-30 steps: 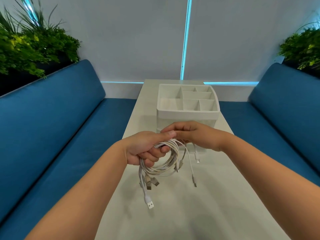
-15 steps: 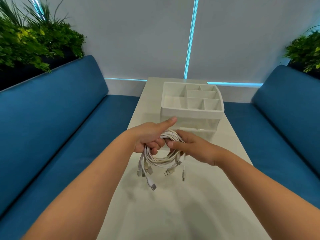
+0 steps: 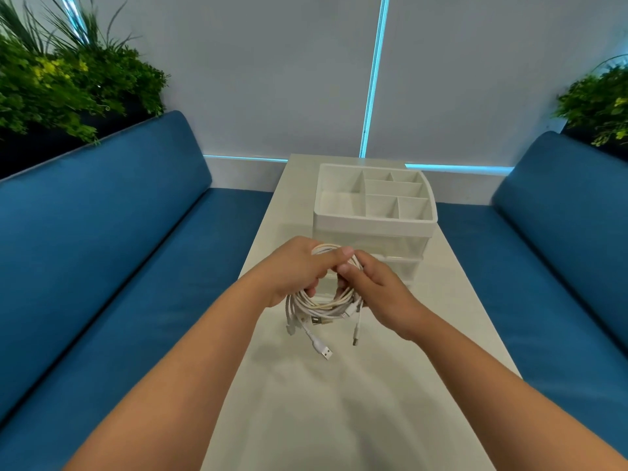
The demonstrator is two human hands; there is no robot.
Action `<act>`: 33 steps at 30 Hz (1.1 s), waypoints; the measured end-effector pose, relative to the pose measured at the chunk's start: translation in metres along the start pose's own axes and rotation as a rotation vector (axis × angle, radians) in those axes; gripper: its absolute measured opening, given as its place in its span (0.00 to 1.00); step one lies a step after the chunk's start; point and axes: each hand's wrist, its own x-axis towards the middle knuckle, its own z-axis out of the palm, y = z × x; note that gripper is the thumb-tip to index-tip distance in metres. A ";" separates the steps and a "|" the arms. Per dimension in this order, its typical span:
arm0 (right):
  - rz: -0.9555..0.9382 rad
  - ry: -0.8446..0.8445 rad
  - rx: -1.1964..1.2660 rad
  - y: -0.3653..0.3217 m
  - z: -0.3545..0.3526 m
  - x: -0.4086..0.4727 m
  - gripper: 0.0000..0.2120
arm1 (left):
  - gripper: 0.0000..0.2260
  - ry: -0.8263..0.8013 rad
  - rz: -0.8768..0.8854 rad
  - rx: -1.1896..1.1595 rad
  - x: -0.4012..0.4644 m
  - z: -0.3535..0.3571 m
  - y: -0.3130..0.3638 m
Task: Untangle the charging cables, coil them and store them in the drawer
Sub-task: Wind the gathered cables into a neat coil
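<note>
Since half a second ago your right hand (image 3: 377, 294) slid round to 3 o'clock of the coil (image 3: 323, 305); left hand (image 3: 294, 270) grips 9 o'clock. Both sets of fingers curl on it above the bench (image 3: 339, 402). Coiling looks done; drawer (image 3: 390, 266) at 12 o'clock next.

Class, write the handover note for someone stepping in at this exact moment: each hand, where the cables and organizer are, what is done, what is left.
Left hand: grips the white cable coil at its top left.
Right hand: holds the coil's right side.
The coil hangs above the table, plug ends dangling loose below.
The white organizer stands just behind the hands; its drawers look shut.
Done: cables gathered into one coil.
Left: tuck in the loose ends, open a drawer, store the coil.
</note>
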 end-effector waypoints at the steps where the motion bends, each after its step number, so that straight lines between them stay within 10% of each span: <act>1: 0.033 -0.051 0.059 -0.002 -0.002 -0.001 0.09 | 0.16 -0.011 0.010 -0.034 -0.001 -0.002 -0.001; 9: 0.082 -0.280 0.310 -0.003 -0.015 -0.006 0.18 | 0.13 -0.018 -0.060 -0.389 -0.009 -0.013 -0.008; 33: -0.064 -0.032 0.025 -0.010 -0.020 -0.008 0.15 | 0.13 -0.014 0.048 -0.511 -0.021 0.004 0.014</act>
